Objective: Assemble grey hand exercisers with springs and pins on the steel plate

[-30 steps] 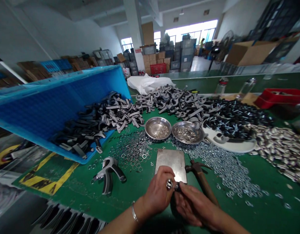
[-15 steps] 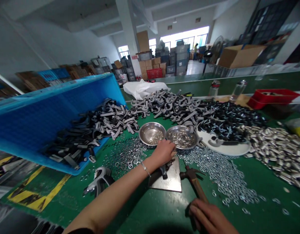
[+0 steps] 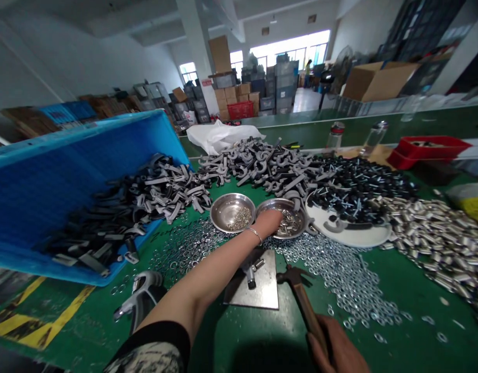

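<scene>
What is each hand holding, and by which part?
The right hand grips a hammer by its wooden handle's end. The left hand is in a steel bowl, fingers hidden; any hold cannot be told.

- We see daylight glaring white through the far windows (image 3: 289,52).
- We find a dark shadow (image 3: 270,357) on the green bench mat (image 3: 429,357) beside the right hand (image 3: 336,347).
- We see fisheye distortion bowing the edges.

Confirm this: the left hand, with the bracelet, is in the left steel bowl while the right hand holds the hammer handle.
No: the left hand is in the right steel bowl, not the left one, as the head view shows. The bracelet and the right hand on the hammer handle are as you said.
</scene>
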Available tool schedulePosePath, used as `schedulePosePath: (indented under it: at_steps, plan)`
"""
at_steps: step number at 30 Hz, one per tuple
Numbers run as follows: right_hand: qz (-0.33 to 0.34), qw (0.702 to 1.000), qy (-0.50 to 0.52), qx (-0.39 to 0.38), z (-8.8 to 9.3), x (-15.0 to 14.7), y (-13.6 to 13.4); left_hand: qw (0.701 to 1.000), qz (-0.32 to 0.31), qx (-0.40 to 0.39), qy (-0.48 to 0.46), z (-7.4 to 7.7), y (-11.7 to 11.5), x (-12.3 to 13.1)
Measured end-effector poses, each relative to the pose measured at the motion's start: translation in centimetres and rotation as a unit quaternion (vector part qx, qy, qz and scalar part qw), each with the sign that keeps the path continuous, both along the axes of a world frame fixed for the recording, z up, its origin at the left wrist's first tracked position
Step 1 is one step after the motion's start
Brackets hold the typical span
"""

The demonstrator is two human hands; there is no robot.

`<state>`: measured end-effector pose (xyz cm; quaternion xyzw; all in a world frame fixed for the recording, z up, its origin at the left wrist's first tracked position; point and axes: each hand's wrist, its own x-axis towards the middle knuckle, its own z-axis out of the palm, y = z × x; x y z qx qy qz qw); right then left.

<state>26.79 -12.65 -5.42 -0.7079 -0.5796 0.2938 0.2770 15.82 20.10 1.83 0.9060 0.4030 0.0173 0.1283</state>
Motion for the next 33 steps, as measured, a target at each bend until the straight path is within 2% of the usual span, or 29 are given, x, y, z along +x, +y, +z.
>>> schedulePosePath:
  at_steps: [4,6,8,10,12,15,20,23,26,30,33]
  plan:
    - [-0.030,0.997,0.059,-0.031,1.5,-0.2,3.0,0.998,0.014,0.012,-0.067,1.0,-1.0,-0.8]
    - [-0.030,0.992,0.110,-0.049,2.0,0.2,3.9,0.990,0.005,0.006,-0.141,1.5,-2.6,-2.6]
    - [-0.029,0.985,0.151,-0.072,2.1,0.7,4.1,0.969,0.010,-0.036,-0.244,1.7,-4.9,-5.5]
    - [-0.033,0.979,0.179,-0.095,2.0,1.0,3.9,0.940,0.055,-0.102,-0.320,1.5,-7.4,-8.9]
    - [-0.041,0.977,0.185,-0.099,1.8,0.9,3.8,0.926,0.112,-0.138,-0.333,0.8,-9.6,-11.9]
    - [-0.052,0.982,0.166,-0.078,2.0,0.5,4.2,0.937,0.159,-0.112,-0.290,-0.7,-11.5,-14.4]
    - [-0.050,0.973,0.213,-0.069,3.7,0.4,4.8,0.956,0.181,-0.070,-0.220,-2.7,-12.1,-14.4]
    - [-0.051,0.977,0.196,-0.060,5.0,0.9,4.7,0.954,0.205,-0.065,-0.209,-2.9,-12.1,-14.1]
    - [-0.030,0.968,0.225,-0.110,6.0,1.4,4.7,0.952,0.212,-0.066,-0.213,-2.9,-12.2,-14.2]
    - [0.011,0.974,0.175,-0.145,6.4,1.7,5.0,0.964,0.176,-0.041,-0.197,-2.8,-12.3,-14.2]
    - [0.045,0.985,0.114,-0.120,6.4,1.9,6.0,0.986,0.093,0.037,-0.131,-2.5,-12.1,-14.2]
